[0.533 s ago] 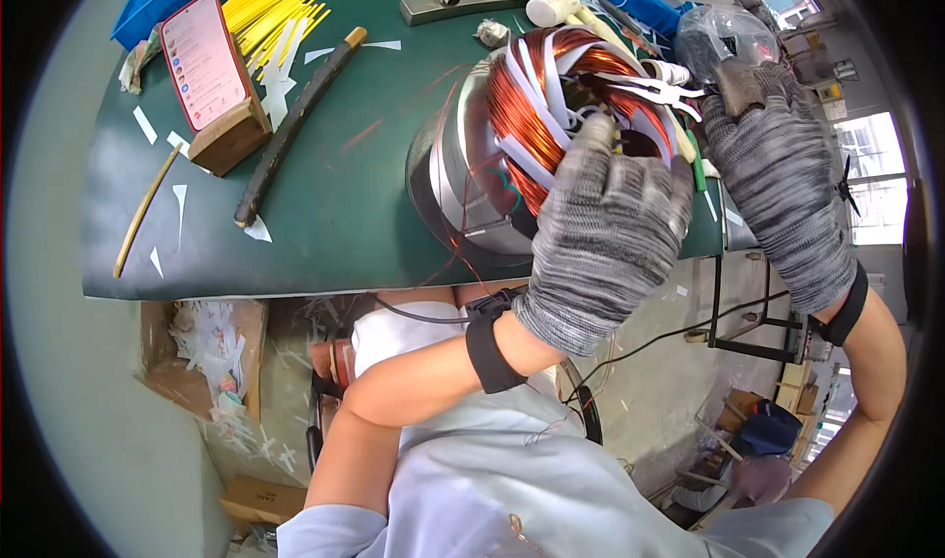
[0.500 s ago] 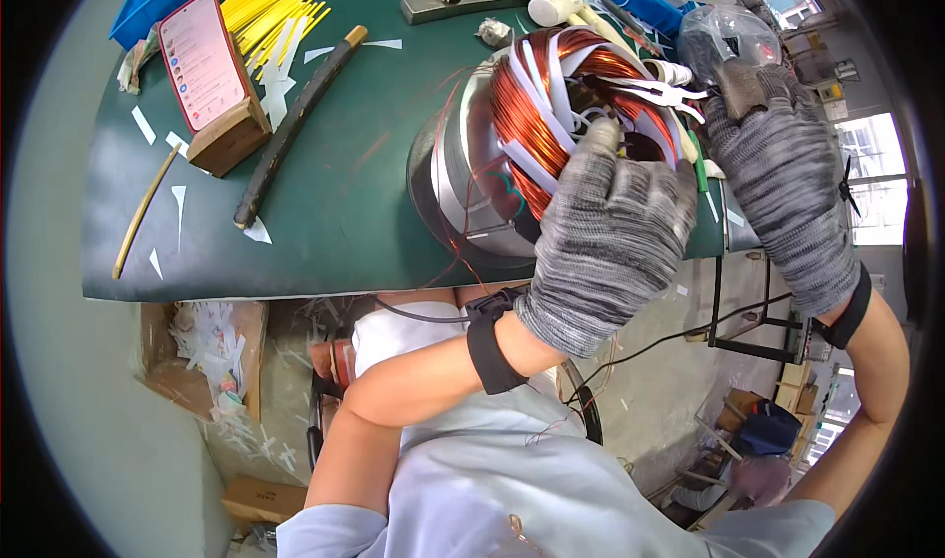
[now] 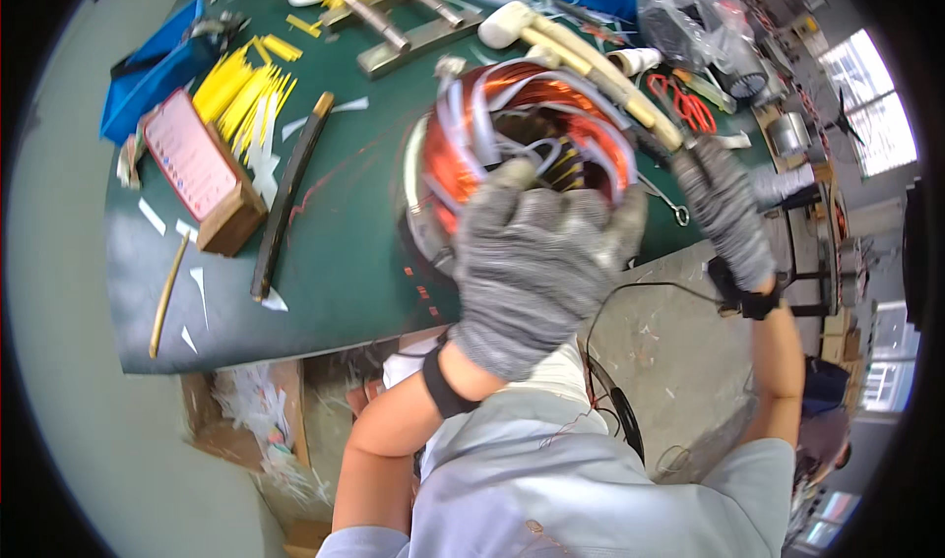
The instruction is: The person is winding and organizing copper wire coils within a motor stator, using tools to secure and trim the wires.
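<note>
A motor stator (image 3: 458, 150) with copper-red windings and white insulating strips sits near the table's front edge. My left hand (image 3: 536, 263), in a grey striped glove, lies over its near rim. The fingers bend down toward the opening, where pale tubes and wires show; the fingertips are partly hidden. My right hand (image 3: 724, 209), gloved too and smeared by motion, is right of the stator. Its fingers are at the end of the cream handle of a white-headed mallet (image 3: 504, 25); whether they grip it cannot be made out. A metal tool with a ring end (image 3: 679, 216) lies between the hands.
Red-handled scissors (image 3: 689, 105) and a clear plastic bag (image 3: 689, 17) lie at the back right. Left are a phone (image 3: 192, 155) on a wooden block (image 3: 234, 218), a dark stick (image 3: 290, 194), yellow strips (image 3: 256, 95) and a blue bin (image 3: 148, 76). A steel stand (image 3: 418, 46) is behind.
My right hand has left the area by the plastic bag and come nearer, to the mallet handle's end. White-handled pliers no longer show on the windings. The whole view has shifted.
</note>
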A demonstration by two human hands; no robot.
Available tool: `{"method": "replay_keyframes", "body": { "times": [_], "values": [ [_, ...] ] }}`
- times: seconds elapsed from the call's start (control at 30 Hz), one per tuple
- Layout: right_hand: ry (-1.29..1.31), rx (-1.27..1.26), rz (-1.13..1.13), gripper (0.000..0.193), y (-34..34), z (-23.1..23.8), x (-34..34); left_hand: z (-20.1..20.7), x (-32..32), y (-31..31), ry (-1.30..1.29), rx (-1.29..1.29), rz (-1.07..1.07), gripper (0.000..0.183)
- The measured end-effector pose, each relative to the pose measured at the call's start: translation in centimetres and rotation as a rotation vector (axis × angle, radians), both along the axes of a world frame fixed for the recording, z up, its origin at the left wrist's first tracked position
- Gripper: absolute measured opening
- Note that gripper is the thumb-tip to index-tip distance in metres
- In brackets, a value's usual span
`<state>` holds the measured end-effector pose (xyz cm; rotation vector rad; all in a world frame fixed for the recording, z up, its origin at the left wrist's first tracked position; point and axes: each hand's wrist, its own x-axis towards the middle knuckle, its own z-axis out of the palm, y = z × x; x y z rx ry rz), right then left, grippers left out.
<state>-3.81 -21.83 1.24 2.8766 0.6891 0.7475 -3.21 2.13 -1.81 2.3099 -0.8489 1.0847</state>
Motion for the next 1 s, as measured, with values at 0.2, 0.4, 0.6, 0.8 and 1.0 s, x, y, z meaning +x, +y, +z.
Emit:
{"method": "replay_keyframes", "body": {
  "times": [0.2, 0.4, 0.6, 0.8, 1.0],
  "values": [
    [0.504, 0.437, -0.325, 0.034, -4.0, -6.9, -0.6, 0.6, -0.3, 0.9, -0.003, 0.091, -0.062, 0.026],
    [0.437, 0.672, 0.062, 0.032, -7.6, -7.6, 5.5, 1.5, -1.1, 0.0, 0.033, 0.129, -0.015, 0.030],
    [0.133, 0.462, -0.743, 0.045, -18.9, -10.1, 13.8, 1.3, -1.8, -1.8, 0.031, 0.083, 0.110, 0.034],
    [0.464, 0.181, -1.008, 0.051, -22.2, -12.7, 20.8, 0.7, -2.3, -4.6, 0.065, 0.141, 0.414, 0.037],
    [0.517, 0.136, -0.765, 0.059, -26.9, -10.3, 17.8, 2.5, -3.8, -2.8, 0.292, 0.012, -0.035, 0.043]
  ]
}}
